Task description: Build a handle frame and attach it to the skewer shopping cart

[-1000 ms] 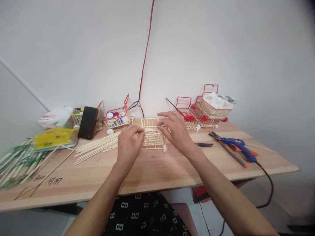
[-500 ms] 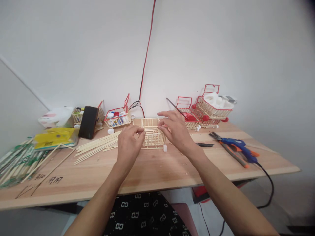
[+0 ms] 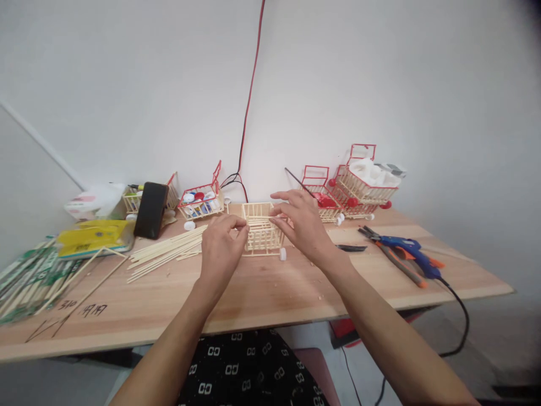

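Note:
A small cart (image 3: 264,242) built of thin pale wooden sticks stands on the table in front of me, with a white wheel (image 3: 283,254) at its lower right corner. My left hand (image 3: 222,245) is at its left side, thumb and forefinger pinched together at the top edge. From the right, my right hand (image 3: 302,223) pinches with thumb and forefinger, its other fingers raised. Between the fingertips a thin wooden stick (image 3: 258,218) runs along the cart's top; whether it is fixed to the cart I cannot tell. My hands cover parts of both sides.
Loose sticks (image 3: 169,252) lie left of the cart. Red-trimmed carts (image 3: 200,200) line the wall, some filled. A phone (image 3: 151,210), a yellow packet (image 3: 95,237) and bundled sticks (image 3: 31,276) are at left. Pliers (image 3: 397,259) and a blue glue gun (image 3: 409,251) with its cord are at right.
Both hands keep nearly the same pose at the cart. The whole view has shifted very slightly; nothing has been picked up or let go.

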Demonstrator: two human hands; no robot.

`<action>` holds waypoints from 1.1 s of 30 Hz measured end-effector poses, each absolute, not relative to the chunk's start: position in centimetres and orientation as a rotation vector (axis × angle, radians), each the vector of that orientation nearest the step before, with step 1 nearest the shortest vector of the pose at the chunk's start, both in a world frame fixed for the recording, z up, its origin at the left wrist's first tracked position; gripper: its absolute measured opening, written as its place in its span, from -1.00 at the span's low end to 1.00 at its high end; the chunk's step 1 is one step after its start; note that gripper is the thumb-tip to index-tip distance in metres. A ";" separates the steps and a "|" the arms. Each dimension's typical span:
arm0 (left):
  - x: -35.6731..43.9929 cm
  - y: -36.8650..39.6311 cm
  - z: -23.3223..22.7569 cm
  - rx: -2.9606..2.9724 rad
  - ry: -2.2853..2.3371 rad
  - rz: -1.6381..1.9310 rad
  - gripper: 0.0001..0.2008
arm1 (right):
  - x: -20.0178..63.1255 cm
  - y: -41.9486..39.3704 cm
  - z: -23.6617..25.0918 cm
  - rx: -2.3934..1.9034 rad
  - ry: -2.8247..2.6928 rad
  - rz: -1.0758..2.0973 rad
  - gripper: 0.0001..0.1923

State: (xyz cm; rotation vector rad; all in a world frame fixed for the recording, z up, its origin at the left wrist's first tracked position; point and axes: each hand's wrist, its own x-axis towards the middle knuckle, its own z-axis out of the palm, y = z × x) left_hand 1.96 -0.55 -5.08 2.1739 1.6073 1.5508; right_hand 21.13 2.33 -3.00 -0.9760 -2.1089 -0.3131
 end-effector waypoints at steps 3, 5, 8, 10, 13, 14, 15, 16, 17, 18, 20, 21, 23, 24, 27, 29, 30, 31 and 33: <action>1.9 -0.6 -5.1 2.178 1.614 1.550 -0.92 | 21.2 2.3 -2.9 -0.974 -2.109 -0.299 -0.89; 1.9 -0.6 -5.1 2.174 1.616 1.556 -0.92 | 21.5 2.1 -2.8 -0.969 -2.097 -0.272 -0.77; 1.9 -0.6 -5.2 2.172 1.615 1.563 -0.92 | 22.2 1.7 -3.1 -0.983 -2.017 -0.172 -0.58; 1.9 -0.6 -5.2 2.172 1.613 1.571 -0.93 | 22.8 1.5 -3.9 -1.028 -1.927 -0.038 -0.56; 1.9 -0.5 -5.3 2.170 1.613 1.584 -0.93 | 23.3 1.2 -5.7 -1.147 -1.767 0.248 -0.62; 1.8 -0.5 -5.4 2.167 1.615 1.587 -0.93 | 23.3 1.2 -6.3 -1.183 -1.717 0.333 -0.64; 1.8 -0.5 -5.4 2.164 1.619 1.588 -0.93 | 23.2 1.1 -6.9 -1.206 -1.680 0.401 -0.66; 1.7 -0.5 -5.5 2.160 1.623 1.590 -0.93 | 23.1 1.2 -7.4 -1.213 -1.652 0.453 -0.68; 1.7 -0.4 -5.5 2.154 1.627 1.592 -0.94 | 22.9 1.2 -7.8 -1.207 -1.630 0.490 -0.70; 1.7 -0.4 -5.5 2.149 1.629 1.594 -0.94 | 22.6 1.2 -8.0 -1.189 -1.613 0.517 -0.71; 1.7 -0.4 -5.6 2.144 1.626 1.593 -0.94 | 22.2 1.3 -8.3 -1.139 -1.581 0.554 -0.71; 1.7 -0.4 -5.5 2.144 1.623 1.592 -0.94 | 22.1 1.4 -8.3 -1.115 -1.570 0.564 -0.71; 1.8 -0.4 -5.5 2.148 1.619 1.592 -0.94 | 21.9 1.5 -8.3 -1.077 -1.563 0.569 -0.71; 1.8 -0.5 -5.5 2.150 1.620 1.594 -0.94 | 21.8 1.6 -8.3 -1.062 -1.563 0.563 -0.71; 1.9 -0.6 -5.4 2.158 1.622 1.595 -0.93 | 21.8 1.6 -8.4 -1.023 -1.565 0.527 -0.74; 1.9 -0.7 -5.3 2.163 1.623 1.593 -0.93 | 21.8 1.7 -8.5 -1.005 -1.564 0.504 -0.76; 1.9 -0.7 -5.3 2.164 1.621 1.593 -0.93 | 21.8 1.7 -8.6 -0.998 -1.558 0.498 -0.77; 1.9 -0.7 -5.3 2.165 1.619 1.594 -0.93 | 21.7 1.7 -8.7 -0.993 -1.549 0.499 -0.77; 1.9 -0.6 -5.4 2.165 1.612 1.593 -0.92 | 21.5 1.9 -8.9 -0.989 -1.522 0.534 -0.77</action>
